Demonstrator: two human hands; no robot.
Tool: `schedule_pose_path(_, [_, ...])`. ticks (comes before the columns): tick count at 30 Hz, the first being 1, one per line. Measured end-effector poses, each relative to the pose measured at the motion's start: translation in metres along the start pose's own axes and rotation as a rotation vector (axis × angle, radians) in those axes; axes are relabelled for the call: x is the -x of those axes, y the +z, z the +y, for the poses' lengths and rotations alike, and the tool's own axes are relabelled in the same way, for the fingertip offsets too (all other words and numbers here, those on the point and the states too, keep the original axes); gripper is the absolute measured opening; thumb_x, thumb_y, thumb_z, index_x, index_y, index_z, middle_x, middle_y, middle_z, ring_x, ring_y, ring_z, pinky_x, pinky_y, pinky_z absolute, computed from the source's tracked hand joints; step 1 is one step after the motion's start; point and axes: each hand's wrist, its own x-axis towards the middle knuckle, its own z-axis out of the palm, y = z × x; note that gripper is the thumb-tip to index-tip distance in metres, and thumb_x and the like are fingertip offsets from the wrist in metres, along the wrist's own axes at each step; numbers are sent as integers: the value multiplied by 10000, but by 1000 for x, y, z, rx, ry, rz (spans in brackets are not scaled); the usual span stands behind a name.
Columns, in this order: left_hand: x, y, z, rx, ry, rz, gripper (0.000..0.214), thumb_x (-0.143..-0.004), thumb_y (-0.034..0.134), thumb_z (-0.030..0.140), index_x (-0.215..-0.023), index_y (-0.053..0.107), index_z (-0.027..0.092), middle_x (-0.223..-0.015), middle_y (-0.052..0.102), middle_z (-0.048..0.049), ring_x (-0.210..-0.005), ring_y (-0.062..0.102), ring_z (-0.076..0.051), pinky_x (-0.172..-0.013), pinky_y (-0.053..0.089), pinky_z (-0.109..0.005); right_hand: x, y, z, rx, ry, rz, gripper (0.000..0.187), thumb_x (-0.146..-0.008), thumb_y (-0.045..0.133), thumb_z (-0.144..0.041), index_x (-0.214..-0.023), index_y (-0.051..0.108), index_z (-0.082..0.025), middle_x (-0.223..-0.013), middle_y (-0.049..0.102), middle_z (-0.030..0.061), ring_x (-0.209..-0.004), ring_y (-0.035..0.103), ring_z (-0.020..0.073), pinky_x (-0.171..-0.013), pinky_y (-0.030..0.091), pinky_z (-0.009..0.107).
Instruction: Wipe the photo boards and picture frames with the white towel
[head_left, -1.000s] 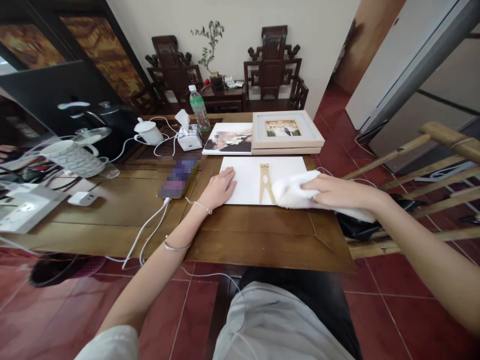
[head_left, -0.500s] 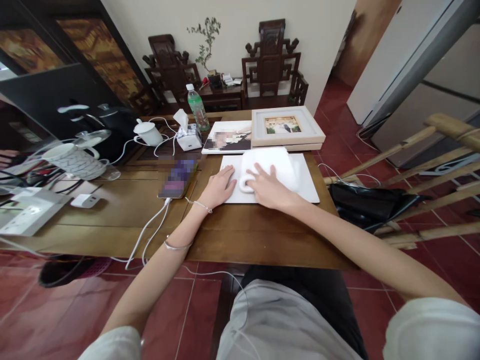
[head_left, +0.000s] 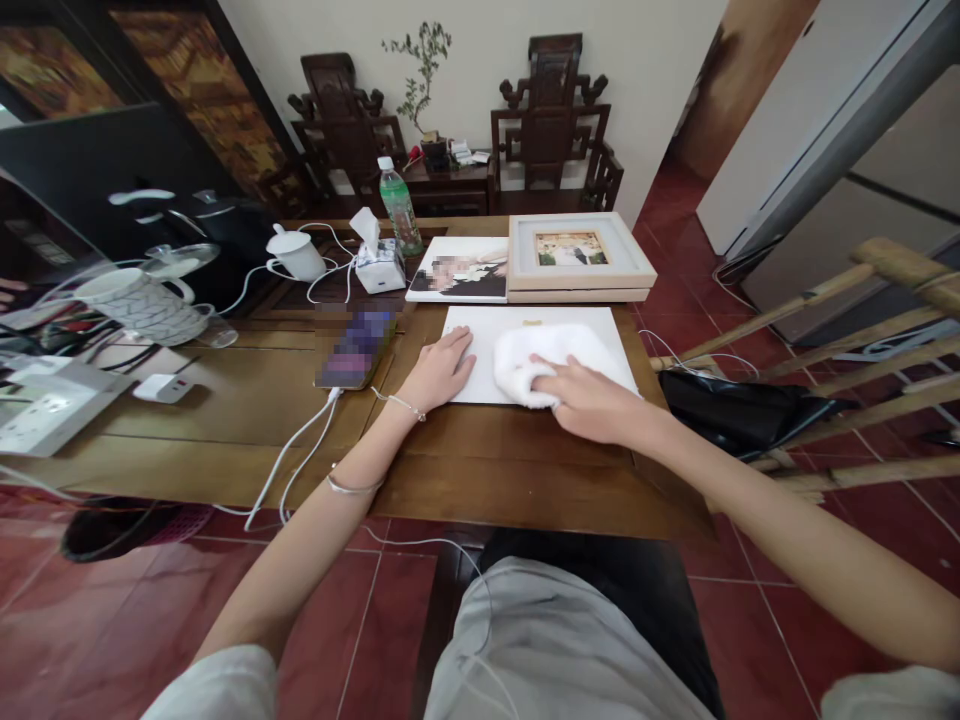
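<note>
A flat white board [head_left: 480,380] lies on the wooden table, with a small gold-coloured mark near its top edge. Across its right half is a fluffy white cloth [head_left: 525,360], partly bunched. My right hand [head_left: 589,395] presses and grips this cloth, some fingers on top and its near edge folded around them. On the board's left edge rests my left hand [head_left: 446,365], fingers stretched out flat and holding nothing. Just beyond the board are a photo print [head_left: 457,270] and a framed photo [head_left: 577,285] on top of another frame.
Left of my left hand lies a phone [head_left: 352,350] on a charging cable. A tissue box [head_left: 380,270], a green-labelled bottle [head_left: 400,210], a lidded white cup [head_left: 296,255], a patterned mug [head_left: 142,305] and a power strip [head_left: 52,400] stand further left. Bamboo poles [head_left: 810,310] are at right.
My right hand has moved the cloth right and toward me, bunching it and uncovering the board's upper part with the gold mark. My left hand stays on the board's left edge.
</note>
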Motion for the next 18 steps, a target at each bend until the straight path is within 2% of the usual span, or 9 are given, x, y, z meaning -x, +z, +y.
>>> schedule_pose_path(3, [-1,1,0,12,-3,7,447,-953,408,297,-1362,523,158,-1519,461,-148,-1409,433,-293,-1139,372,-515,-26,-10,20,27,109,44,498,-770,390,-27,-1164,662,-164,-1314,635,156,-1263,540,319,-1046,400,473])
schedule_pose_path(5, [-2,3,-2,49,-9,29,444,-942,421,302,-1345,542,159,-1507,479,-141,-1402,443,-293,-1145,370,-505,-48,-11,24,25,191,83,499,-795,382,-41,-1203,645,-158,-1285,642,170,-1243,542,329,-1031,403,485])
schedule_pose_path(8, [-5,3,-7,165,-64,106,433,-941,405,299,-1311,574,153,-1430,567,-124,-1341,517,-266,-1149,383,-451,-76,-1,13,55,254,108,507,-810,395,-50,-1252,619,-159,-1359,585,194,-1369,399,381,-1063,328,620])
schedule_pose_path(10, [-6,3,-11,248,-144,180,438,-955,366,302,-1296,588,140,-1369,619,-118,-1281,569,-249,-1132,406,-417,-83,8,-3,98,170,95,509,-800,400,-36,-1237,628,-164,-1457,511,181,-1446,262,397,-1077,244,708])
schedule_pose_path(12, [-7,2,-14,299,-217,241,447,-967,339,310,-1288,594,132,-1336,642,-115,-1247,592,-242,-1114,424,-401,-77,14,-21,123,27,63,494,-782,400,-20,-1178,654,-170,-1506,467,155,-1464,222,390,-1080,204,738])
schedule_pose_path(14, [-7,2,-15,307,-246,282,433,-971,342,310,-1280,595,142,-1323,648,-109,-1237,595,-238,-1106,429,-394,-58,13,-35,101,-66,1,466,-770,399,-15,-1108,676,-179,-1426,551,157,-1435,297,376,-1079,237,719])
schedule_pose_path(16, [-6,3,-13,276,-237,300,404,-971,362,298,-1269,595,157,-1323,642,-107,-1241,589,-237,-1109,424,-391,-32,7,-42,65,-53,-59,448,-772,399,-22,-1080,682,-184,-1265,652,172,-1380,399,363,-1077,275,687])
schedule_pose_path(18, [-5,5,-9,219,-246,292,384,-965,399,290,-1267,586,145,-1328,629,-133,-1251,577,-256,-1113,416,-406,-5,-2,-36,53,27,-88,456,-771,400,-29,-1102,675,-182,-1201,676,178,-1328,474,360,-1082,264,683])
